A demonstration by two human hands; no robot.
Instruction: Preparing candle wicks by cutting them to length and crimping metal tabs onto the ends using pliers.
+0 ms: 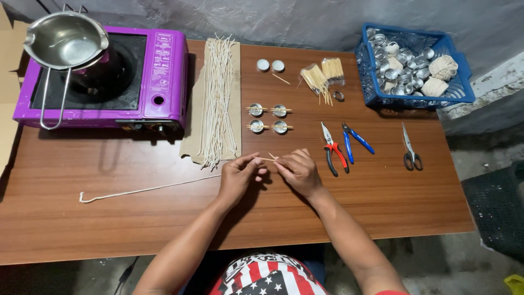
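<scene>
1. I'm holding a thin wooden stick (267, 159) w/ both hands: left hand (237, 177) fingers pinched narrow on one end, right hand (297, 172) fingers pinched on the other end. It's just above the worktop (109, 218), front-centre.
2. A long white wick string (142, 190) is running from my left hand across the worktop to the left; can't tell if it's actually in the pinch.
3. Risk, imo: stick is so thin it could snap or slip if I'm squeezing unevenly; the string's loose tail could drag or snag.
4. Just ahead, four small metal cups (268, 118) w/ sticks laid across, near enough to get knocked by my knuckles.
5. Packages/labels: clear packets of sticks (323, 74) at back-centre; blue basket (376, 93) of metal cups back-right; purple stove (164, 82) back-left w/ a small white label on its front-right top, text too small to read.
</scene>
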